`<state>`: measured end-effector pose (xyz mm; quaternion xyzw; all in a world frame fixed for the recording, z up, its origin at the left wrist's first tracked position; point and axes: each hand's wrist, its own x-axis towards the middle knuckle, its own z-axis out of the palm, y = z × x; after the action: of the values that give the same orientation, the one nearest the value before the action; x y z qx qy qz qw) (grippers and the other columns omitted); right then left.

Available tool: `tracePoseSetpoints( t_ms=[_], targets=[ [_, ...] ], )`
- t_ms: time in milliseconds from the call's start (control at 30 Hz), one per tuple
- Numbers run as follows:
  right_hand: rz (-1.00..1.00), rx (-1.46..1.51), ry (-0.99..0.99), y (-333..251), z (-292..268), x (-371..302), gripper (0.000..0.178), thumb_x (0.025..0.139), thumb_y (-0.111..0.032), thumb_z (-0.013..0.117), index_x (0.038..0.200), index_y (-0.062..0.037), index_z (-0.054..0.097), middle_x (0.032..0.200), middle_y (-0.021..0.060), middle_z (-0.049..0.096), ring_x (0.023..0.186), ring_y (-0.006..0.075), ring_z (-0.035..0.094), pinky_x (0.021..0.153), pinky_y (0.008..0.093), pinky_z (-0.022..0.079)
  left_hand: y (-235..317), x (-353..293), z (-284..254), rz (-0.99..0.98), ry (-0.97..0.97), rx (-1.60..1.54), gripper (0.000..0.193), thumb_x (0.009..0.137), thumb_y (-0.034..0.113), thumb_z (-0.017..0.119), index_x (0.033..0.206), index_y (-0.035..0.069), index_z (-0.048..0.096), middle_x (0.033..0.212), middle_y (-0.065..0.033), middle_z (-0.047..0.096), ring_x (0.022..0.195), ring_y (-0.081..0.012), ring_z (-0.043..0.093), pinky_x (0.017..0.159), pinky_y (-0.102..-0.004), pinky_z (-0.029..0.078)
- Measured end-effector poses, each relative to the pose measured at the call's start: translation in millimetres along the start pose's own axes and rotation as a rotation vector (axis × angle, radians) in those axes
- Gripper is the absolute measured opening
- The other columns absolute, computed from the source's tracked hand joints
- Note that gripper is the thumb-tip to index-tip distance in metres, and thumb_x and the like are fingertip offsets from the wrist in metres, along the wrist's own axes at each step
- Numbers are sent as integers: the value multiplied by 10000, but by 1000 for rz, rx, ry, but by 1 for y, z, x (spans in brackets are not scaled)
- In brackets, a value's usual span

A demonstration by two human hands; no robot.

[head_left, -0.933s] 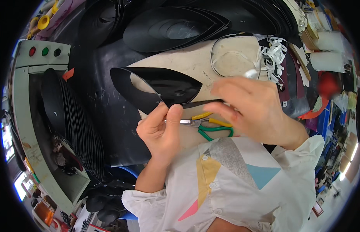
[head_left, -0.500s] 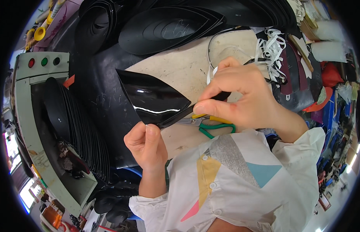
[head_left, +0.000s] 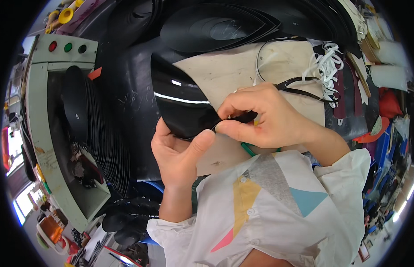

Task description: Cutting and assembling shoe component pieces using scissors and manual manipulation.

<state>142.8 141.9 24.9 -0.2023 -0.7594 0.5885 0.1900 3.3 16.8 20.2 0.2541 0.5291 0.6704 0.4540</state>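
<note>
A cluttered workbench surrounds the work: a pale, scuffed board [head_left: 242, 71] lies on the bench under the hands, a stack of large black curved sheets [head_left: 216, 22] sits beyond it, and a tangle of white strips [head_left: 327, 66] rests to the right near a thin wire loop [head_left: 260, 58]. To the left stands a grey machine housing [head_left: 38, 115] with red, green and dark round buttons [head_left: 66, 46] on top and a row of black discs [head_left: 100, 129] stacked upright in its opening. A green-handled tool [head_left: 249, 149] lies on the board, mostly hidden beneath the right hand [head_left: 269, 118]. The glossy black pointed sheet [head_left: 180, 107] is held just above the board, in front of the chest, its curved surface catching a bright streak of light and its narrow tip running rightward. The left hand [head_left: 178, 153] is closed on its lower edge, thumb pressed on top; the right hand pinches the tip between thumb and fingers, where a thin black strip [head_left: 300, 84] trails off to the right
</note>
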Motion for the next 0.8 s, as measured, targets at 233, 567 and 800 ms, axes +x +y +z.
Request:
tracePoseSetpoints(
  t_ms=[233, 567, 800],
  targets=[
    [-76, -199, -2, -5, -4, -10, 166, 716, -144, 717, 822, -30, 661, 659, 67, 631, 571, 186, 595, 642, 288, 475, 23, 6, -20, -178, -128, 79, 258, 686, -74, 709, 933, -60, 637, 898, -94, 660, 787, -114, 605, 723, -249, 483],
    [-264, -1108, 315, 44, -86, -74, 153, 716, -63, 672, 867, -60, 647, 821, 89, 620, 747, 243, 588, 632, 320, 459, 16, 14, -39, -49, 210, 1, 199, 714, -55, 687, 897, -2, 632, 872, -28, 625, 742, -96, 579, 713, -235, 458],
    [-98, -1040, -193, 48, 9, -106, 272, 619, -144, 688, 841, -24, 587, 741, 56, 540, 722, 205, 569, 564, 328, 461, 4, 10, -27, -21, 159, -175, 243, 762, -26, 636, 999, 11, 597, 937, -67, 640, 832, -144, 625, 784, -291, 491]
  ],
)
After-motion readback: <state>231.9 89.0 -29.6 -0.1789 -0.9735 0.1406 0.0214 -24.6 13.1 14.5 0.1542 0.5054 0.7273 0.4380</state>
